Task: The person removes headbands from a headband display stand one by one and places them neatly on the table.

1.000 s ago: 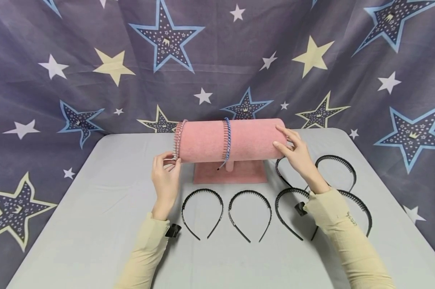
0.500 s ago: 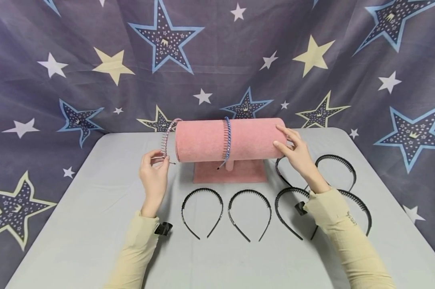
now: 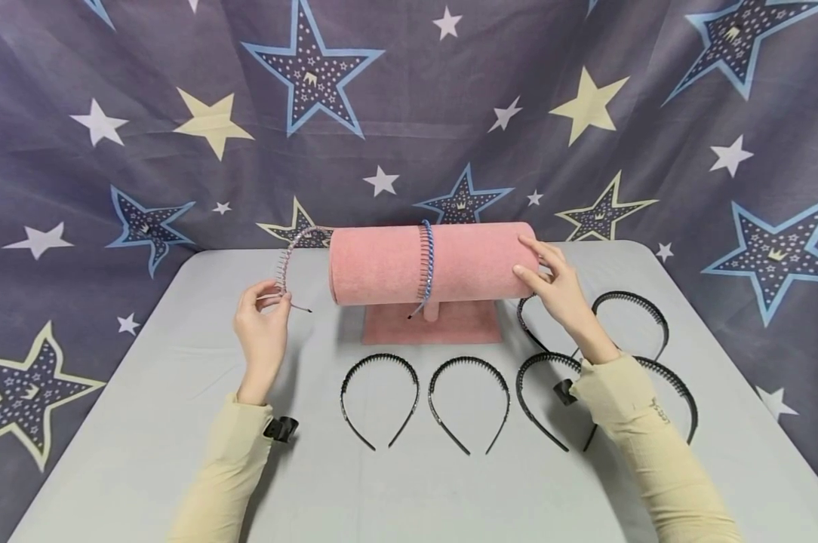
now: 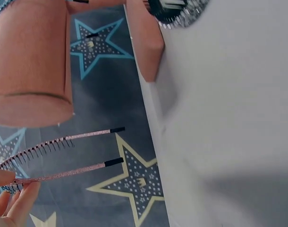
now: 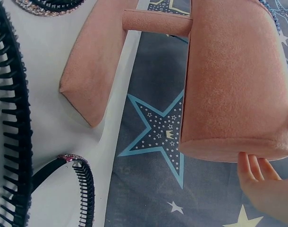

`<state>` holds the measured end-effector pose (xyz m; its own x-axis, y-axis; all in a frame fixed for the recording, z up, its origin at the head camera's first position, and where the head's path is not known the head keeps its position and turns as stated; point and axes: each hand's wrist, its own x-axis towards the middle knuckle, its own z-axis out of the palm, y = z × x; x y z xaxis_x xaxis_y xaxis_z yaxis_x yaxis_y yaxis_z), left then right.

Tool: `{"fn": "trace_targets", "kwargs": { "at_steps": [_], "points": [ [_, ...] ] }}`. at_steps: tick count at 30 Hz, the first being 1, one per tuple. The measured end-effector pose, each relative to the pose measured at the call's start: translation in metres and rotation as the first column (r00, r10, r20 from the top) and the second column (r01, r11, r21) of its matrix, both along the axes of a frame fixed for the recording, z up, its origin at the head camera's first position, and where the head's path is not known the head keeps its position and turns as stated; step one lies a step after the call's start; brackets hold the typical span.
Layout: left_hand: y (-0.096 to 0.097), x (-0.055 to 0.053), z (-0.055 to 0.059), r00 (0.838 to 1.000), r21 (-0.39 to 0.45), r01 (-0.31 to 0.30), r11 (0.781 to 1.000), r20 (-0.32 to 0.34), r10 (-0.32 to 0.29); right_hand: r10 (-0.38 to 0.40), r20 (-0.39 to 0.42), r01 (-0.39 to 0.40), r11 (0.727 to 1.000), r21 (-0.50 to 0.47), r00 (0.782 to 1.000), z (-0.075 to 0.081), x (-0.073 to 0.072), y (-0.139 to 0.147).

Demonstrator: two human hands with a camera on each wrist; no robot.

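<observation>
My left hand point(image 3: 262, 328) pinches a pink glittery toothed headband point(image 3: 285, 264) near one end, off the left end of a pink padded display roll point(image 3: 378, 264). In the left wrist view both black-tipped ends of that headband point(image 4: 78, 171) point toward the stand, apart from the roll's end face. My right hand point(image 3: 558, 290) rests on the roll's right end, thumb in front and fingers over the top. A blue headband point(image 3: 427, 260) stays around the middle of the roll. The roll sits on a short post above a flat pink base point(image 3: 389, 324).
Two black toothed headbands point(image 3: 379, 358) point(image 3: 468, 362) lie in front of the stand on the grey table point(image 3: 178, 377). Several more black headbands point(image 3: 631, 294) lie at the right, partly under my right forearm. A star-patterned curtain point(image 3: 409, 113) hangs behind.
My left hand has drawn the pink headband off the roll's left end and carried it further left. My right hand has stayed on the roll's right end.
</observation>
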<state>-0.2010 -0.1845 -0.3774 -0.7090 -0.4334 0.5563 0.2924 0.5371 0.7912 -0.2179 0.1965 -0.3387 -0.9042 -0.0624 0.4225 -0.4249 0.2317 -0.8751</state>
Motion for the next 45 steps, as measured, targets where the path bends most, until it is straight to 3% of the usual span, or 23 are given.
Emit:
{"fn": "trace_targets", "kwargs": {
  "at_steps": [14, 23, 34, 45],
  "points": [
    [-0.035, -0.005, 0.005, 0.991, -0.038, -0.056, 0.998, 0.120, 0.060, -0.003, 0.006, 0.003, 1.000, 0.006, 1.000, 0.000, 0.000, 0.000],
    [-0.052, -0.012, 0.006, 0.978, -0.033, 0.002, 0.999, 0.210, 0.005, -0.008, 0.008, 0.008, 1.000, 0.007, 1.000, 0.001, 0.000, -0.001],
    [-0.064, -0.020, 0.009, 0.947, -0.193, 0.053, 0.980, 0.320, 0.012, 0.003, -0.009, -0.003, 1.000, 0.010, 1.000, -0.019, -0.016, 0.011],
    [-0.073, -0.036, 0.003, 0.915, -0.260, 0.108, 0.960, 0.403, 0.006, 0.008, -0.015, -0.008, 1.000, 0.011, 1.000, -0.020, -0.017, 0.012]
  ]
}}
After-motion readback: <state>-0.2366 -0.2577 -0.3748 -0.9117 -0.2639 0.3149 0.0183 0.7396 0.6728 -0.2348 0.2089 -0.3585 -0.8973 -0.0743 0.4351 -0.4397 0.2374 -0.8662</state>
